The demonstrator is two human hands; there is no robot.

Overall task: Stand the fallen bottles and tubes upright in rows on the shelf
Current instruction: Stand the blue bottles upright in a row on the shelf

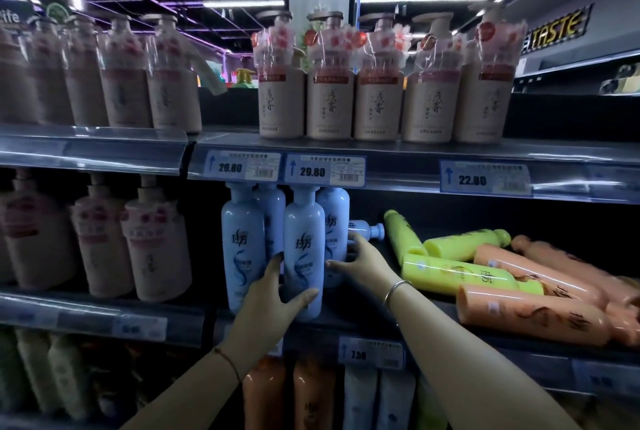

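Several light blue bottles stand upright in two rows on the middle shelf [363,317]. My left hand [273,294] grips the base of the front right blue bottle [304,249]. My right hand [360,260] reaches behind it, fingers around the rear blue bottle [334,218]. One more blue bottle [369,229] lies on its side just past my right hand. To the right, yellow bottles [460,273] and orange bottles [530,315] lie fallen in a heap.
Beige pump bottles [377,100] line the top shelf, with price tags [323,171] on its edge. More beige bottles [156,239] stand to the left on the middle shelf. Orange and pale tubes [311,395] fill the lower shelf.
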